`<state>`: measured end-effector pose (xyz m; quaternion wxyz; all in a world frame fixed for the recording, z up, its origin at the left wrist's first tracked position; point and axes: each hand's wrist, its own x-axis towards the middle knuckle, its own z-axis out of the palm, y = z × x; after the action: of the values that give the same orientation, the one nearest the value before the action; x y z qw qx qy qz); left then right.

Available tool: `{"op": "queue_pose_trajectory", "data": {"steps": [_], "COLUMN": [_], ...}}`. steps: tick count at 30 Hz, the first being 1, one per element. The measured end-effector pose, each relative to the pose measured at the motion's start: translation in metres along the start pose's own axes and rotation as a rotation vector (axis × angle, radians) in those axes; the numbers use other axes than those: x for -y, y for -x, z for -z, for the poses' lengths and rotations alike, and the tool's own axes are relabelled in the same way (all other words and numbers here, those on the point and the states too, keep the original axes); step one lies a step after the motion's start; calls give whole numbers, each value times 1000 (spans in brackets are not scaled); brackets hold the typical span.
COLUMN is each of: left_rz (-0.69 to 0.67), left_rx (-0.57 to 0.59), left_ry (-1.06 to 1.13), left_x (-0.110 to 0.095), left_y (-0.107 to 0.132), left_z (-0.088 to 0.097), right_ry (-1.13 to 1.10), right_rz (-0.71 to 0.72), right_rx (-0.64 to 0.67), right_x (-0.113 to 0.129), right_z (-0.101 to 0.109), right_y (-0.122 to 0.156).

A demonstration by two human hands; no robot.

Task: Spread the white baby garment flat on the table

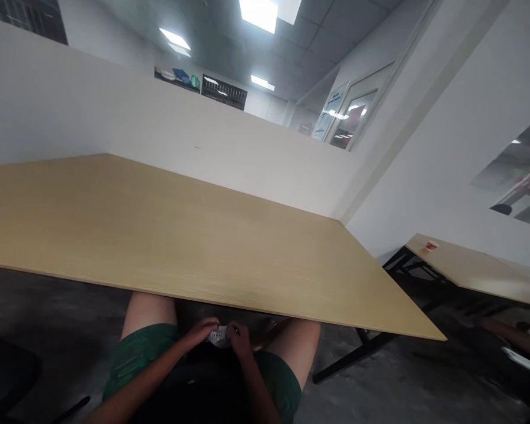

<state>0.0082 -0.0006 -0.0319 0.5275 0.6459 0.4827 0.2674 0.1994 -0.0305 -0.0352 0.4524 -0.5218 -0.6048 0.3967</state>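
Observation:
Both my hands rest in my lap, just below the near edge of a light wooden table (181, 235). My left hand (202, 331) and my right hand (238, 338) have curled fingers closed together around a small white object (218, 336) held between them. I cannot make out what the object is. I sit in green shorts (136, 356) with my knees under the tabletop.
A white partition wall (159, 126) runs behind the table. A second wooden table (481, 271) with a small red item (431, 245) stands at the right. Another person's arm (512, 337) shows low at the right edge. The floor is dark grey.

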Motion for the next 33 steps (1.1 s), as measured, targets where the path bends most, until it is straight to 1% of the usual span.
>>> {"op": "queue_pose_trajectory", "data": {"steps": [2, 5, 12, 17, 19, 23, 27, 30, 33], "left_rz": [6, 42, 162, 175, 155, 94, 110, 129, 141], "left_rx": [-13, -62, -208, -214, -199, -162, -179, -240, -319], "left_ry": [-65, -201, -499, -578, -590, -628, -701, -755, -792], "left_x": [0, 1, 6, 1, -1, -1, 3, 11, 21], "left_y": [-1, -1, 0, 0, 0, 4, 6, 3, 0], "left_z": [1, 2, 13, 17, 15, 9, 8, 12, 17], "right_ry": [-4, -12, -39, 10, -2, -39, -5, 2, -39], "right_rz": [11, 33, 70, 189, 198, 173, 155, 145, 123], "right_rx": [-59, -128, -115, -210, -239, -243, -256, -251, -191], "right_x": [-1, -3, -3, -8, -12, -21, -22, -20, -23], "right_z": [2, 4, 1, 2, 3, 0, -4, -6, -10], "right_y": [-3, -5, -3, -5, -7, -7, -5, -5, -4]}}
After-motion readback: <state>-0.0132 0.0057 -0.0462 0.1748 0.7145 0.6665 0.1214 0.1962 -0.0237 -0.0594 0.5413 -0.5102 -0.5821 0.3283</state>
